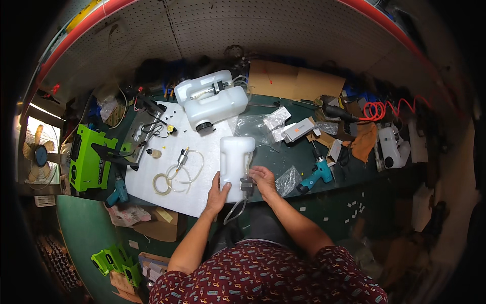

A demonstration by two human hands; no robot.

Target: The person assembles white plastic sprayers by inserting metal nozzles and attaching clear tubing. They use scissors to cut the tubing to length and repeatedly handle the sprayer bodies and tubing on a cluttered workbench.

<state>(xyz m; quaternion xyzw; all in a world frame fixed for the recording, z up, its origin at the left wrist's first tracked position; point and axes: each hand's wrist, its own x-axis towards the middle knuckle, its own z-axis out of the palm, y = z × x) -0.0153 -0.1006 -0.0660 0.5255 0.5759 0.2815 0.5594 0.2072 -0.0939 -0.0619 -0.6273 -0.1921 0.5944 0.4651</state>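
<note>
A translucent white plastic tank [231,157] stands at the near edge of the bench, in front of my body. My left hand [217,195] grips its left side near the bottom, the thumb lying on its face. A small black pump [246,185] sits at the tank's lower right. Clear hose [234,209] loops down from it past the bench edge, and another length runs up along the tank. My right hand [264,180] has its fingers bent together at the top of the pump; the exact contact is partly hidden.
Two similar white tanks [215,106] lie behind. A silver pump with coiled hose [180,161] and a small bottle [154,152] lie on the white sheet [172,195]. A teal cordless drill [318,175], plastic bag [289,181] and small boxes [298,129] are right; a green housing [90,158] stands left.
</note>
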